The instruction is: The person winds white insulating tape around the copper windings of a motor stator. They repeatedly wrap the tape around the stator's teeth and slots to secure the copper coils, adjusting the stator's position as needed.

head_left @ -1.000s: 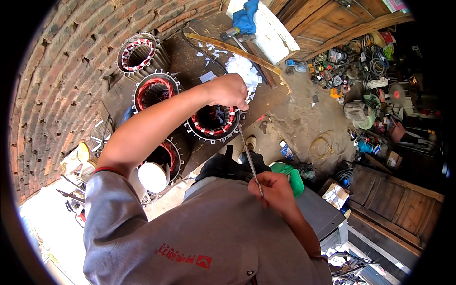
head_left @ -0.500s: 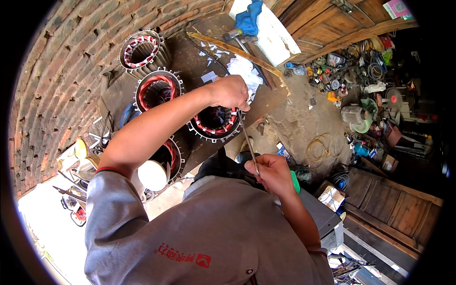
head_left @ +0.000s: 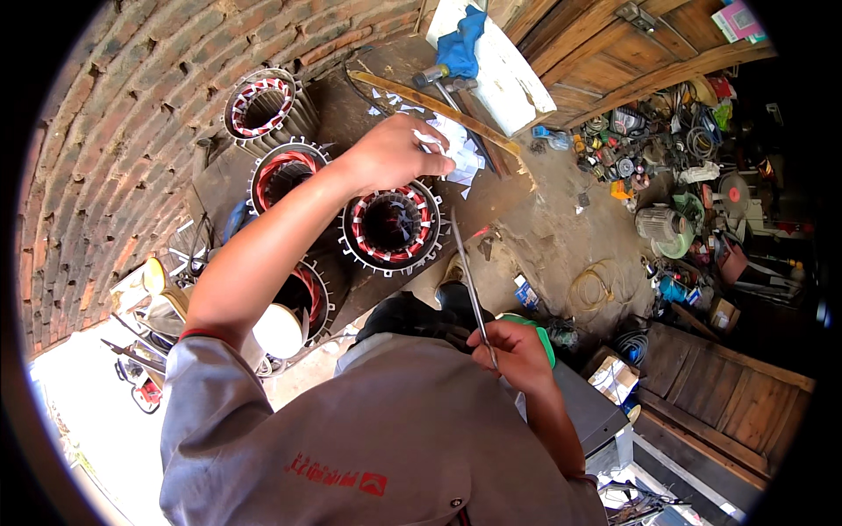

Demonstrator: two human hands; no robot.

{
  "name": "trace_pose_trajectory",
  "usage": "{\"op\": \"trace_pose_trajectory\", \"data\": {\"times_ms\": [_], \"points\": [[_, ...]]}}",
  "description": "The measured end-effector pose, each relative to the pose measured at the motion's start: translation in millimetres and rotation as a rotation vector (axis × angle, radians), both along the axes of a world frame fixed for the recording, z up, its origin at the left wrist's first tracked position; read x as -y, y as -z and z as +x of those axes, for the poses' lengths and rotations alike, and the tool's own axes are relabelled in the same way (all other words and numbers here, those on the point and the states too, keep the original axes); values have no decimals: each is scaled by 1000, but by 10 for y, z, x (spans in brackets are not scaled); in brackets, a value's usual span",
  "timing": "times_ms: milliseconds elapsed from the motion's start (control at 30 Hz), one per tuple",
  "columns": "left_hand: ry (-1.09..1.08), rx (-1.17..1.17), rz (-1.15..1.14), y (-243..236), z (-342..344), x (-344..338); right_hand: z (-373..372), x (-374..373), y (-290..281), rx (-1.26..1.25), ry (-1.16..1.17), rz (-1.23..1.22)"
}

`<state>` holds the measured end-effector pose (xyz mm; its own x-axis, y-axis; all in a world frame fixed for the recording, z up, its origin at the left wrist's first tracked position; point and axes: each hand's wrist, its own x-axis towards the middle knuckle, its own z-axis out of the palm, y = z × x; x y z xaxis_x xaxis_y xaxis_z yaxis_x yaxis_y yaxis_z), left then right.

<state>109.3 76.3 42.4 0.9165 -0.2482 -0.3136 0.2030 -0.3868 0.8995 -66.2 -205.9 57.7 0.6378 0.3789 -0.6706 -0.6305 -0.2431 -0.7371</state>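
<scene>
My left hand [head_left: 395,151] reaches over the pile of cut white paper pieces [head_left: 465,159] on the dark workbench. Its fingers are bent together round a small white paper piece [head_left: 426,138], partly hidden by the hand. Just below it stands a motor stator [head_left: 392,230] with red windings, white insulating slips around its ring and a finned rim. Held low on the right, near my body, my right hand [head_left: 516,352] grips a thin metal rod [head_left: 469,272]. The rod's far end points up beside the stator's right edge, apart from it.
More stators stand at the left: one far back [head_left: 261,107], one mid-bench [head_left: 285,175], another nearer [head_left: 309,298]. A wooden strip [head_left: 430,105], a hammer [head_left: 430,76] and a blue cloth [head_left: 465,44] lie at the back. Clutter covers the floor at right.
My left hand has moved from the stator's rim back to the paper pieces. My right hand has drawn the rod slightly toward my body, so the stator's ring is now uncovered.
</scene>
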Motion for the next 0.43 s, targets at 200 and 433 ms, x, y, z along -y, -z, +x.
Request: {"op": "trace_pose_trajectory", "data": {"times_ms": [200,433], "points": [[-81,61,-276,-566,-727,-392,292,317,248,-38,95,131],[-125,-92,-404,-817,-2123,-154,1146,392,1014,471,-411,-162]]}}
